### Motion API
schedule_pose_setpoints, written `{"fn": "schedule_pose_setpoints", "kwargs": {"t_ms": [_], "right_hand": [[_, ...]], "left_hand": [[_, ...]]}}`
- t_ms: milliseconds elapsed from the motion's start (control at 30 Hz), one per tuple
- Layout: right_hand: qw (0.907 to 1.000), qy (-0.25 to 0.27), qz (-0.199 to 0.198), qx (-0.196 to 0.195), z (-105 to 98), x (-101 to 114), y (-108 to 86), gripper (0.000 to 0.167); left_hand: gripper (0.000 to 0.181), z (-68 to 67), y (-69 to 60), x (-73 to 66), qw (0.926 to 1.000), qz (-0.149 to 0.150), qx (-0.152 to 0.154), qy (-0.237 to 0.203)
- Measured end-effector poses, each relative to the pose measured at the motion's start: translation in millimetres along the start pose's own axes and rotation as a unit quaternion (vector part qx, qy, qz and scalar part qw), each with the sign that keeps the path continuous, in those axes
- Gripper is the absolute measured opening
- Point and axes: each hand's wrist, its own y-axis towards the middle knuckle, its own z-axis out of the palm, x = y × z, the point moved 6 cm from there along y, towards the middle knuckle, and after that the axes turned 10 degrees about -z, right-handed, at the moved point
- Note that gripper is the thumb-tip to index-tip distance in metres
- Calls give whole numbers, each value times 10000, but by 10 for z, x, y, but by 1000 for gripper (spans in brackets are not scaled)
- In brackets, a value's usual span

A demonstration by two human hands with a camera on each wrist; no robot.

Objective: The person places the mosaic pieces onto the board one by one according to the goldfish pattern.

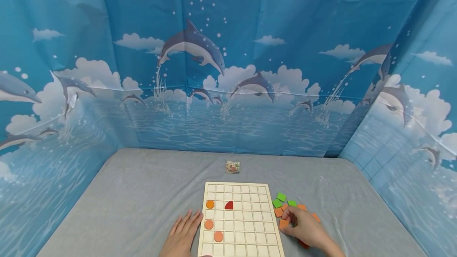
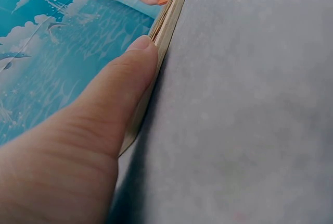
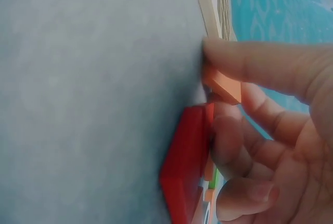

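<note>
A pale wooden grid board (image 1: 246,227) lies on the grey cloth. On its squares are an orange disc (image 1: 210,204), two lighter orange discs (image 1: 208,224) and a dark red quarter-circle piece (image 1: 229,205). My left hand (image 1: 183,235) rests at the board's left side with fingers straight, and its thumb (image 2: 117,81) touches the board's edge. Beside the right edge, my right hand (image 1: 308,225) pinches an orange square tile (image 3: 225,86) between thumb and fingers. A red tile (image 3: 187,164) lies close under that hand, partly hidden in the head view.
Several green tiles (image 1: 281,197) and orange tiles (image 1: 278,212) lie loose right of the board, some covered by the right hand. Beyond the board is a small printed pattern card (image 1: 233,167). A dolphin-print curtain (image 1: 228,126) surrounds the back and sides.
</note>
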Motion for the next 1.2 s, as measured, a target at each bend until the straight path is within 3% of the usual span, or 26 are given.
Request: {"fn": "schedule_pose_setpoints", "kwargs": {"t_ms": [300,733,1067,1200], "right_hand": [[9995,243,-182,-69,5,2,-6,19],[9977,232,283,-570,-20,7,25,22],[9959,672,-434,-415,24,186,116,17],[9935,938,-610,-224,86,275,171,16]], "left_hand": [[103,10,3,7,9996,-87,237,-89],[109,26,19,14,9980,-225,559,-193],[110,16,21,21,9986,-166,484,-135],[111,17,11,26,9996,-3,270,-35]]}}
